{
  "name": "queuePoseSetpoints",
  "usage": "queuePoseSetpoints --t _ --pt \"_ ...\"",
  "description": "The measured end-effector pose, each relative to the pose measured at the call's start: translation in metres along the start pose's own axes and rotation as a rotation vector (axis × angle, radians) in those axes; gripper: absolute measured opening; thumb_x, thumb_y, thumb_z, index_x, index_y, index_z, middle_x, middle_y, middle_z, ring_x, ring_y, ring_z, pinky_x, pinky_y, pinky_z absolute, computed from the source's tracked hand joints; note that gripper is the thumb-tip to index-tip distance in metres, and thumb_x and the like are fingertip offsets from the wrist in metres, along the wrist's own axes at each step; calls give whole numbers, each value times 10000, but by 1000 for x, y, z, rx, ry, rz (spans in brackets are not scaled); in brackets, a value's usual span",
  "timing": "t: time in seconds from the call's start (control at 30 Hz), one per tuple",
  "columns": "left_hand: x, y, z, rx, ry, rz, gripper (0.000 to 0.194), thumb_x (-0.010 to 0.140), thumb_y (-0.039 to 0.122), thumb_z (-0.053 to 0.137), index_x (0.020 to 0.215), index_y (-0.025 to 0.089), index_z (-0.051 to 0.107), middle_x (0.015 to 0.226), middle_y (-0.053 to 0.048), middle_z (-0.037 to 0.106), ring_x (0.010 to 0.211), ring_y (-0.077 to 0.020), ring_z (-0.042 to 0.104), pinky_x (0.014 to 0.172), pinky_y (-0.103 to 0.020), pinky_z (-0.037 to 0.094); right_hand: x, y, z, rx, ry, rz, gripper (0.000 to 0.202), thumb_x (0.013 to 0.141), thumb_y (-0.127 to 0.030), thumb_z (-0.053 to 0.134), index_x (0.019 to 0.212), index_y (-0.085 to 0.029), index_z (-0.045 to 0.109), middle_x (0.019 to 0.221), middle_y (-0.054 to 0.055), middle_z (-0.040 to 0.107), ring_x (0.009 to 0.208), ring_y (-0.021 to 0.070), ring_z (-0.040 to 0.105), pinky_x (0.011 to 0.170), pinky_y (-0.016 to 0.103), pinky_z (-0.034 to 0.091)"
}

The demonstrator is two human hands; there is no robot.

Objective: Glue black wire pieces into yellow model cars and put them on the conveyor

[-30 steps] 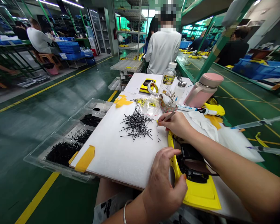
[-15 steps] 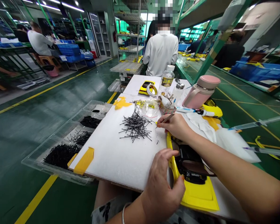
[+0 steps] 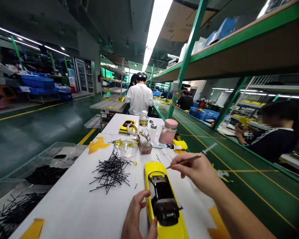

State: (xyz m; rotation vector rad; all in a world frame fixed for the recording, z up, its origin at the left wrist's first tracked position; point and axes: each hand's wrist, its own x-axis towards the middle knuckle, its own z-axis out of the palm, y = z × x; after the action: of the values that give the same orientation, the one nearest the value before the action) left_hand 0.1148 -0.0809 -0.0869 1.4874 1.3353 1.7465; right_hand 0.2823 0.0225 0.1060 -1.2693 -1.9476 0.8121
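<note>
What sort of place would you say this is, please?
It looks like a factory workshop, probably one dealing with model cars: a yellow model car and a heap of thin black parts lie on the white worktop, and blue bins are stacked further off to the left.

A strip light (image 3: 156,30) glares white against the dim ceiling (image 3: 119,28), the floor (image 3: 54,131) at left reflects softly, the bench (image 3: 72,202) looks bright, and wide-angle distortion stretches the right shelf (image 3: 250,44).

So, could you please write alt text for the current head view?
The left hand rests against a yellow model car on a white worktop; the right hand holds a thin pointed tool. Black rods lie piled nearby.
</note>
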Motion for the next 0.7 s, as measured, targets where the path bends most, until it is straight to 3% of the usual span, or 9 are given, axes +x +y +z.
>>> queuePoseSetpoints --t 0.1,0.2,0.43,0.7 --pt "5 10 -12 -15 -123 -30 446 910 206 613 1354 237 577 1343 -118 658 1241 -270 659 1031 -430 581 -21 7 -23 -84 -46 63 180 755 -331 723 738 -157 771 678 61 728 486 131 598 474 238 493" --pt "10 21 -18 -27 -143 -91 445 918 226 635 1355 261 558 1386 -103 625 1285 -268 624 1091 -470 534 -31 14 -30 -97 -128 137 122 732 -268 734 702 -152 759 658 56 730 481 122 584 462 222 496" --pt "15 29 -18 -53 -153 -127 445 908 292 694 1337 279 578 1385 -81 602 1335 -264 569 1119 -453 504 -37 19 -20 -90 -251 226 84 743 -82 687 708 -132 744 662 26 720 514 90 588 459 168 498" --pt "16 31 -19 -51 -139 -200 505 868 374 757 1326 263 577 1401 -100 592 1342 -279 564 1125 -442 501 -41 42 -12 -25 -300 200 64 763 -81 723 726 -127 749 645 -1 697 516 80 576 461 166 501"
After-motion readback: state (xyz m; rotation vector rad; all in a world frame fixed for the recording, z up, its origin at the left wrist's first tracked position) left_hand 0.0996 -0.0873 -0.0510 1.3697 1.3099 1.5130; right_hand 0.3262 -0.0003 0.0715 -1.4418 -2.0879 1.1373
